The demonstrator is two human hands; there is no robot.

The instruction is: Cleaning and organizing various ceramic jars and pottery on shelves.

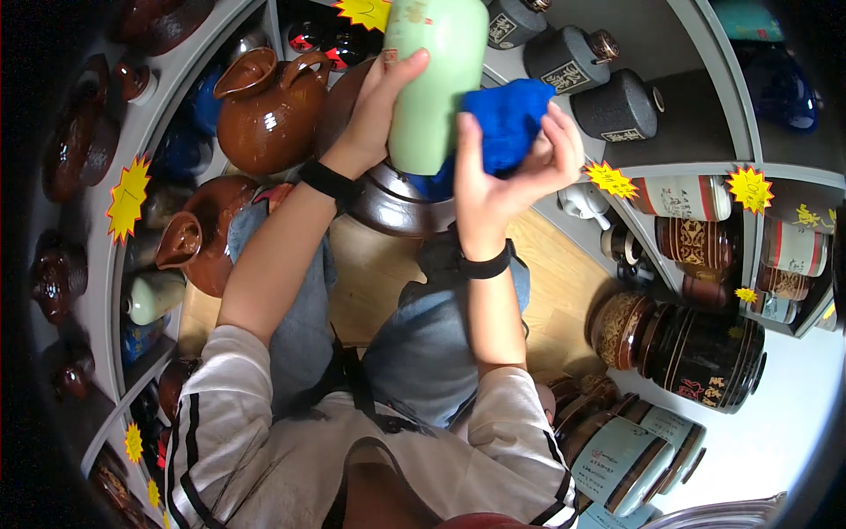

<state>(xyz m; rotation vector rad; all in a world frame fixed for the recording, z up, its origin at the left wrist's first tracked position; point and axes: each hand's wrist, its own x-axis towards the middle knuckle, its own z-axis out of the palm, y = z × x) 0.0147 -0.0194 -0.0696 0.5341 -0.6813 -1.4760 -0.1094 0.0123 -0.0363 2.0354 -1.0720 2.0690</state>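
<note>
A pale green ceramic bottle is held tilted at the top middle; its upper end runs out of view. My left hand is closed around its left side, thumb lying across the front. My right hand grips a bunched blue cloth between thumb and fingers, close against the bottle's right side. More blue cloth shows under the bottle's lower end. Beneath both hands stands a large, shiny dark brown jar, partly hidden by the bottle and my left forearm.
Two glossy brown jugs stand to the left, one beside my knee. Grey shelves on the right carry dark square bottles and striped jars. Several large jars stand low at the right. Yellow starburst tags hang on shelf edges.
</note>
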